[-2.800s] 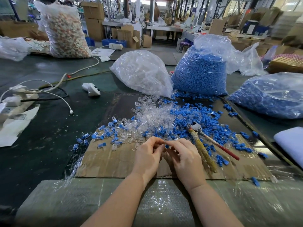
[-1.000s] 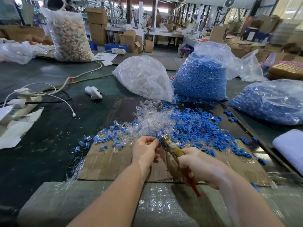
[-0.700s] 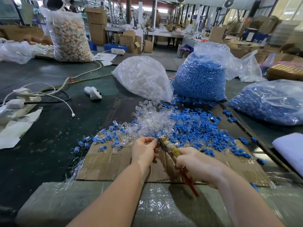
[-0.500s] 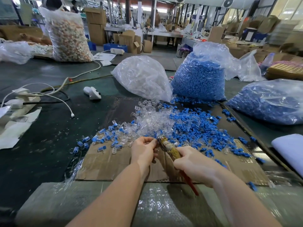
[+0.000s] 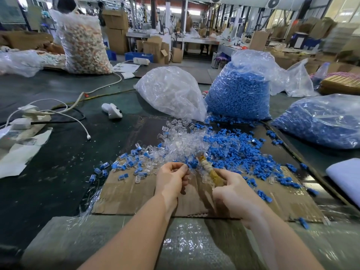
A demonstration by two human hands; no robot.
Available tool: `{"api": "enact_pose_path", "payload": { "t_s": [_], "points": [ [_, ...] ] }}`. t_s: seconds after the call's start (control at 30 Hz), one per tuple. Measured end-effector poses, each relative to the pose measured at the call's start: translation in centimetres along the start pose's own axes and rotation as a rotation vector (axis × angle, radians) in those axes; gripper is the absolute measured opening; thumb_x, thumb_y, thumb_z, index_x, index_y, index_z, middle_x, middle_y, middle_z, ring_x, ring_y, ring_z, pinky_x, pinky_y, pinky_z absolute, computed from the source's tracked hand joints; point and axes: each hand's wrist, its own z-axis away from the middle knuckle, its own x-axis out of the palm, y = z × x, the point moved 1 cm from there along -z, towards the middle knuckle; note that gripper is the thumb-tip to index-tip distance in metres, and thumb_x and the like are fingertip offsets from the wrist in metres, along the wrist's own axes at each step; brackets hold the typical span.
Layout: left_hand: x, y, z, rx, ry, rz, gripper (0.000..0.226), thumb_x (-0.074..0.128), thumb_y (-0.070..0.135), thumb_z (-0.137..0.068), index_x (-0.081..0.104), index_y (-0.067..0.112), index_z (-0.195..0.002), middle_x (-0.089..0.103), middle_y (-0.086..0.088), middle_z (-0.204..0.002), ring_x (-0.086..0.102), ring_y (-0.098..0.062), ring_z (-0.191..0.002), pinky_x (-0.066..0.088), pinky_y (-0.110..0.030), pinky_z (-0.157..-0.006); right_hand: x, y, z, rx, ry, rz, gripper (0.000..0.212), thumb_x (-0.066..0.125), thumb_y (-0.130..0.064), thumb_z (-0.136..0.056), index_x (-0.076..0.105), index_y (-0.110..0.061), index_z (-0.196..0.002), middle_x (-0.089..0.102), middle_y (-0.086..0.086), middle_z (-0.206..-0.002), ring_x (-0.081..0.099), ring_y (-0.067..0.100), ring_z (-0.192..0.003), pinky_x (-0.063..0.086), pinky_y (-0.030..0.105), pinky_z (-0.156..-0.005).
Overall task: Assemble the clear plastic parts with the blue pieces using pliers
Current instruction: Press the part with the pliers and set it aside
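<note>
Left hand (image 5: 172, 179): pinches a small part at its fingertips.
Right hand (image 5: 232, 191): grips pliers (image 5: 209, 169).
Advice: hold the part steady, squeeze gently.

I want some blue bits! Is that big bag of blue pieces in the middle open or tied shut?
Open. The clear plastic bag of blue pieces has a loose, untied top, and blue pieces spill out at its base.

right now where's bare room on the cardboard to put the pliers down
Bare patches: the brown cardboard sheet left of the left hand, and its near right corner beyond the right hand. Crowded: the loose clear plastic parts and blue pieces ahead.
</note>
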Motion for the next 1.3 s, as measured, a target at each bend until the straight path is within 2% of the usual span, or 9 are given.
{"api": "enact_pose_path", "payload": {
  "t_s": [0.13, 0.23, 0.33, 0.5, 0.73, 0.83, 0.97, 1.13, 1.3],
  "points": [
    [-1.1, 0.7, 0.4, 0.15, 0.031, -0.143, 0.004, 0.058, 0.01, -0.09, 0.06, 0.013, -0.088, 0.063, -0.002, -0.072, 0.054, -0.007, -0.052, 0.041, -0.015, -0.043, -1.4, 0.9, -1.1, -0.09, 0.265, 0.209, 0.063, 0.057, 0.0, -0.079, 0.041, -0.014, -0.138, 0.055, 0.001, -0.098, 0.055, 0.014, -0.066, 0.042, 0.015, -0.053],
    [-3.0, 1.9, -0.1, 0.359, 0.2, -0.437, 0.006, 0.058, 0.013, -0.089, 0.062, 0.016, -0.091, 0.062, 0.003, -0.08, 0.057, -0.008, -0.065, 0.045, -0.012, -0.051, -3.0, 1.9, -1.5, -0.021, 0.341, 0.383, 0.069, 0.061, -0.011, -0.079, 0.035, -0.02, -0.142, 0.047, 0.009, -0.125, 0.055, 0.032, -0.101, 0.048, 0.043, -0.085],
    [-6.0, 2.7, -1.0, 0.442, 0.405, -0.734, 0.013, 0.055, 0.02, -0.092, 0.066, 0.019, -0.1, 0.064, 0.002, -0.092, 0.057, -0.016, -0.076, 0.041, -0.021, -0.054, -4.1, 2.5, -1.6, 0.031, 0.414, 0.479, 0.069, 0.061, -0.016, -0.079, 0.035, -0.021, -0.142, 0.045, 0.013, -0.128, 0.051, 0.032, -0.108, 0.043, 0.049, -0.093],
    [-9.5, 2.6, -2.1, 0.461, 0.573, -1.099, 0.019, 0.055, 0.025, -0.093, 0.07, 0.024, -0.103, 0.063, -0.002, -0.103, 0.05, -0.026, -0.093, 0.039, -0.038, -0.078, -5.3, 3.0, -1.9, 0.107, 0.486, 0.613, 0.062, 0.063, -0.027, -0.082, 0.039, -0.022, -0.14, 0.047, 0.012, -0.12, 0.042, 0.03, -0.115, 0.037, 0.043, -0.097],
    [-9.4, 2.6, -2.4, 0.43, 0.612, -1.2, 0.023, 0.055, 0.022, -0.092, 0.067, 0.03, -0.11, 0.057, 0.002, -0.111, 0.04, -0.023, -0.104, 0.028, -0.037, -0.085, -5.8, 3.5, -2.5, 0.127, 0.49, 0.668, 0.047, 0.065, -0.04, -0.082, 0.052, -0.016, -0.121, 0.05, 0.011, -0.118, 0.043, 0.03, -0.114, 0.037, 0.042, -0.095],
    [-8.0, 2.4, -2.0, 0.513, 0.524, -1.103, 0.022, 0.058, 0.02, -0.09, 0.067, 0.025, -0.109, 0.056, 0.001, -0.11, 0.039, -0.02, -0.101, 0.028, -0.034, -0.088, -5.8, 3.7, -2.6, 0.142, 0.494, 0.688, 0.05, 0.063, -0.047, -0.083, 0.052, -0.017, -0.121, 0.05, 0.012, -0.121, 0.042, 0.032, -0.116, 0.036, 0.041, -0.094],
    [-4.6, 1.2, -0.9, 0.651, 0.232, -0.942, 0.018, 0.059, 0.014, -0.089, 0.067, 0.017, -0.105, 0.058, 0.006, -0.097, 0.039, -0.005, -0.092, 0.029, -0.007, -0.078, -5.8, 3.9, -2.8, 0.138, 0.494, 0.756, 0.053, 0.057, -0.054, -0.085, 0.051, -0.017, -0.122, 0.049, 0.012, -0.122, 0.042, 0.033, -0.118, 0.036, 0.04, -0.095],
    [-1.1, -0.9, 0.0, 0.667, -0.016, -0.956, 0.021, 0.057, 0.016, -0.09, 0.064, 0.018, -0.109, 0.052, 0.013, -0.093, 0.046, -0.002, -0.093, 0.035, -0.012, -0.087, -5.8, 3.9, -2.9, 0.156, 0.481, 0.842, 0.059, 0.053, -0.058, -0.086, 0.042, -0.022, -0.132, 0.046, 0.012, -0.127, 0.04, 0.032, -0.121, 0.037, 0.042, -0.096],
    [0.7, -2.0, 0.5, 0.724, -0.084, -1.017, 0.034, 0.05, 0.023, -0.094, 0.053, 0.023, -0.128, 0.045, 0.008, -0.116, 0.031, -0.002, -0.107, 0.019, -0.006, -0.097, -4.9, 3.1, -3.1, 0.057, 0.532, 0.915, 0.061, 0.057, -0.055, -0.085, 0.037, -0.032, -0.138, 0.04, 0.004, -0.137, 0.034, 0.025, -0.129, 0.024, 0.051, -0.108]
  ]
}}
